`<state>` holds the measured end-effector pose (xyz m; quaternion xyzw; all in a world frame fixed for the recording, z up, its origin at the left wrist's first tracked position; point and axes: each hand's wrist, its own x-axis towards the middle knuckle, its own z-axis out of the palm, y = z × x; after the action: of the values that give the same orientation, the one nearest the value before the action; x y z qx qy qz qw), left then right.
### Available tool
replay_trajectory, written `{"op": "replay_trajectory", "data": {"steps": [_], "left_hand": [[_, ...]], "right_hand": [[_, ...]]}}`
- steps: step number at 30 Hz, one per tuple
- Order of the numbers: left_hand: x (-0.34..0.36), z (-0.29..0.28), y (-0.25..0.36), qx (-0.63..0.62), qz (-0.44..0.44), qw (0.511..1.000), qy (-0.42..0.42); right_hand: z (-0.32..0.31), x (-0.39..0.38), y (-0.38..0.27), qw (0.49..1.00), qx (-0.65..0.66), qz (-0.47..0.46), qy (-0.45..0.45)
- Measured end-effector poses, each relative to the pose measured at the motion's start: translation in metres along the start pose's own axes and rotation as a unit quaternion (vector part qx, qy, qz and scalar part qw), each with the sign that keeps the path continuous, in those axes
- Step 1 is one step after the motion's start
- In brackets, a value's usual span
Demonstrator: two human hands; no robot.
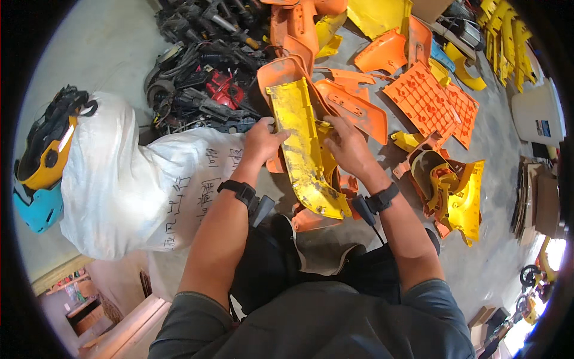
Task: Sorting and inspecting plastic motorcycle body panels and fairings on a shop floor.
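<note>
A long, dirt-streaked yellow plastic panel [296, 143] with a curved near end lies in front of me, over orange plastic shells. My left hand [262, 143] grips its left edge, the thumb resting on top. At the panel's right side, my right hand [351, 146] has bent fingers closed on a yellow edge. Some of those fingertips are hidden, and a second yellow piece may lie beneath there. Directly beyond sits an orange curved shell [278, 70]. More orange covers [359, 110] are just past my right hand.
To my left bulges a white woven sack [119, 179], with yellow and blue helmets [39, 206] beside it. Black metal parts [209, 66] are heaped behind. Orange grid panels [427, 99] and a yellow-orange cover stack [457, 194] lie right. A white bin [538, 113] stands farther right.
</note>
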<state>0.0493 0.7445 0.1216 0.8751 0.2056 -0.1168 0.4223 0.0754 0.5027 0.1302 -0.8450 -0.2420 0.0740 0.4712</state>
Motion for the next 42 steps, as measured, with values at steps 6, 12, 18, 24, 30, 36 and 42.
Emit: {"op": "replay_trajectory", "data": {"steps": [6,12,18,24,30,36,42], "left_hand": [[0.001,0.019,-0.01,0.111,0.045,0.992,-0.038],[-0.008,0.025,0.002,0.108,0.047,0.992,-0.046],[-0.023,0.024,0.02,0.022,0.001,0.997,-0.071],[-0.023,0.027,0.008,-0.009,0.034,0.997,-0.073],[-0.021,0.023,0.013,-0.082,0.007,0.992,-0.094],[-0.028,0.01,0.035,0.035,0.018,0.998,-0.054],[-0.046,0.005,0.043,-0.049,0.028,0.996,-0.071]], "right_hand": [[-0.018,-0.042,0.008,0.99,0.059,0.116,0.049],[-0.042,-0.053,0.115,0.94,-0.019,0.285,0.186],[-0.018,-0.062,0.229,0.912,-0.013,0.386,0.138],[-0.013,-0.054,0.23,0.903,0.113,0.402,0.102],[-0.023,-0.056,0.204,0.848,0.273,0.418,0.175],[-0.005,-0.068,0.247,0.751,0.347,0.449,0.339],[0.0,-0.057,0.267,0.639,0.435,0.42,0.475]]}}
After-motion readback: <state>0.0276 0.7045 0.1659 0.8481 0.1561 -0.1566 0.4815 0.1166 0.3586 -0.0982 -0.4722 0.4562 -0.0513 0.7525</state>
